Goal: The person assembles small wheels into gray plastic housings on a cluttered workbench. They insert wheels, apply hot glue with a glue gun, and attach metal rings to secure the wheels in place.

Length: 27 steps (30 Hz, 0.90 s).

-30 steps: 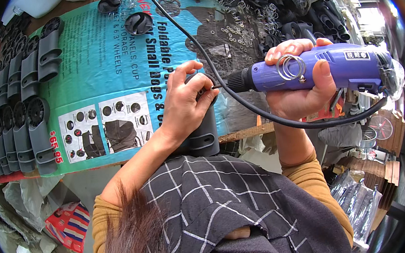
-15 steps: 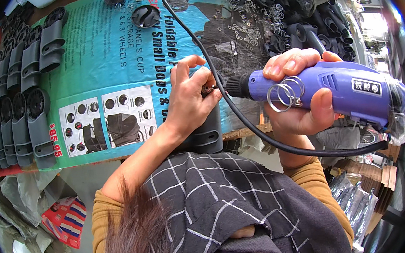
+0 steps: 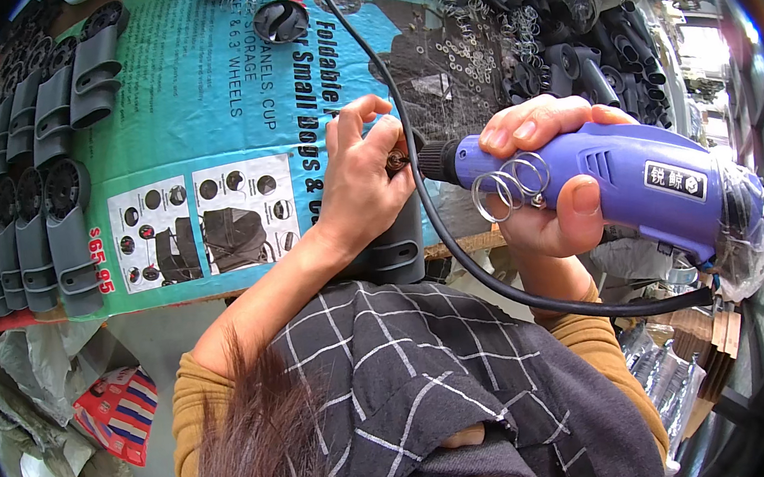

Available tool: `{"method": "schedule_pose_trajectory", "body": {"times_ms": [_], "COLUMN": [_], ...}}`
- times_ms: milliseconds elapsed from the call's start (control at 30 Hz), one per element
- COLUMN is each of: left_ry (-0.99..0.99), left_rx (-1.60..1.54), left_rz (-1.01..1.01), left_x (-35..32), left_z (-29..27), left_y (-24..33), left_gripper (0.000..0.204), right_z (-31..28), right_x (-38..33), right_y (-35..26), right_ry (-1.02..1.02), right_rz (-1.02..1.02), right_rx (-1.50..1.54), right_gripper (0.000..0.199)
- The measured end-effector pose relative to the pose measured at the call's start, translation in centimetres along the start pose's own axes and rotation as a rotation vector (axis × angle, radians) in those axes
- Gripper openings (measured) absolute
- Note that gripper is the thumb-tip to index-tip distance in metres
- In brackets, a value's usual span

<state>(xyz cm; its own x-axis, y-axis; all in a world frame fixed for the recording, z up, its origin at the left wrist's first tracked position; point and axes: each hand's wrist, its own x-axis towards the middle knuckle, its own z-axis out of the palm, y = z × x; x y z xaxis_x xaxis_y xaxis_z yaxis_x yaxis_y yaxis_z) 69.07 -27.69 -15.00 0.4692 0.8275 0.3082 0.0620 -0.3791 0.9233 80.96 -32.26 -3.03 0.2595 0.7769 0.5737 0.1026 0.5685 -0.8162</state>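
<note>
My right hand (image 3: 548,174) is wrapped round a purple electric screwdriver (image 3: 613,172), whose black nose points left toward my left hand. Metal coil springs (image 3: 511,183) sit by the fingers of that hand, against the tool. My left hand (image 3: 366,170) is closed at the top of a dark grey plastic part (image 3: 398,237), fingers bent about a small brownish round piece (image 3: 397,160). The tool's tip meets that spot, partly hidden behind the black power cord (image 3: 433,196). The part's lower end lies at the table's front edge.
Rows of similar grey parts (image 3: 66,197) stand at the left on a printed blue-green sheet (image 3: 172,102). A black round cap (image 3: 280,22) lies farther back. Small washers (image 3: 466,62), loose springs (image 3: 523,33) and piled black parts (image 3: 588,68) fill the back right.
The screwdriver and my right hand have shifted slightly left, and the tool's rear end tilts lower. The cord has moved with it. My left hand stays at the grey part.
</note>
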Motion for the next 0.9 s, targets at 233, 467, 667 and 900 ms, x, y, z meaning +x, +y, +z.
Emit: {"method": "schedule_pose_trajectory", "body": {"times_ms": [233, 467, 667, 900], "left_ry": [0.027, 0.031, 0.019, 0.017], "left_rx": [-0.048, -0.090, -0.108, -0.029], "left_rz": [-0.058, -0.100, -0.090, -0.045], "left_x": [0.3, 0.5, 0.7, 0.5], "left_z": [0.2, 0.3, 0.2, -0.3], "left_y": [0.4, 0.4, 0.2, 0.7], "left_gripper": [0.042, 0.032, 0.031, 0.029], "right_z": [-0.2, -0.4, 0.0, -1.9], "right_x": [0.4, 0.8, 0.7, 6.0], "right_y": [0.3, -0.2, -0.1, 3.5], "right_ry": [-0.105, -0.176, -0.221, 0.150], "right_rz": [0.038, 0.170, 0.193, 0.147], "right_rx": [-0.033, -0.017, -0.087, 0.004], "right_gripper": [0.062, 0.064, 0.064, 0.048]}}
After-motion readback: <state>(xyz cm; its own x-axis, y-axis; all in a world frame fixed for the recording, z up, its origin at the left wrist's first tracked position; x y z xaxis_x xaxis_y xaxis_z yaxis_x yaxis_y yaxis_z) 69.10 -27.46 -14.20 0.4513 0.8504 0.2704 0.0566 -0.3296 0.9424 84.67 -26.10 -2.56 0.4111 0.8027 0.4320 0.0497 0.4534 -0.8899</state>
